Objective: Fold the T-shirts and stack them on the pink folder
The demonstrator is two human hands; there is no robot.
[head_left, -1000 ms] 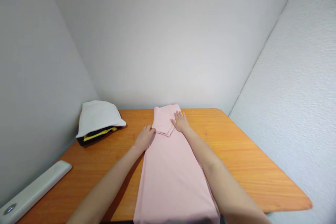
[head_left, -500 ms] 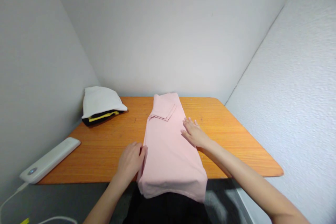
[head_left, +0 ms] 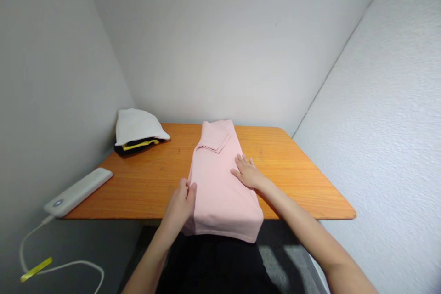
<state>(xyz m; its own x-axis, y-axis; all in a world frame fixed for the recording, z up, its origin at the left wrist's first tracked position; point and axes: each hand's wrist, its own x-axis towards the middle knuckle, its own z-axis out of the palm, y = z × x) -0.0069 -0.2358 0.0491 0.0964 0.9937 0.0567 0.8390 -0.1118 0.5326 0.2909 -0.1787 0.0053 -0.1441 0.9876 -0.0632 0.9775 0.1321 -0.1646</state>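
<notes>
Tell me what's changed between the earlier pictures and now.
The left hand has moved from beside the folded flap back toward the camera, to the left edge of the pink garment; whether it grips the cloth is unclear. The right hand has come back too, off the flap, and lies spread near the right edge. The flap stays folded; the white device stays put.

Free room past right hand (head_left: 248,174); cloth pile (head_left: 139,126) blocks back left.
</notes>
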